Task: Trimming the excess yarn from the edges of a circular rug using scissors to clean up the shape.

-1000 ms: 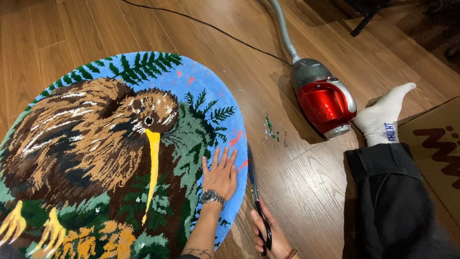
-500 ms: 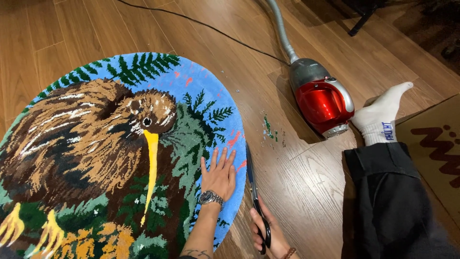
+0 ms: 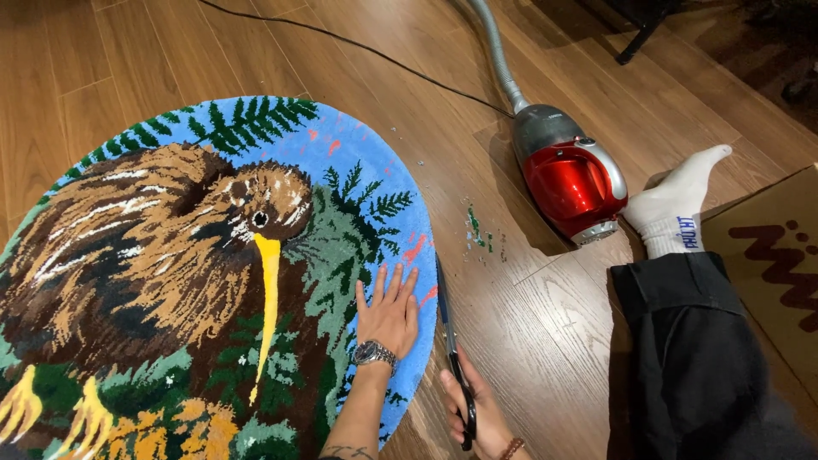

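One package is visible: a flat cardboard box point(image 3: 780, 281) lying on the wooden floor point(image 3: 528, 341) at the right edge of the view. Its surface is tan, and it carries a dark brown printed marking. Only part of the box falls within the picture. Its near corner lies just beside a white sock point(image 3: 677, 213), which bears a small blue printed label. No signs or screens are visible.
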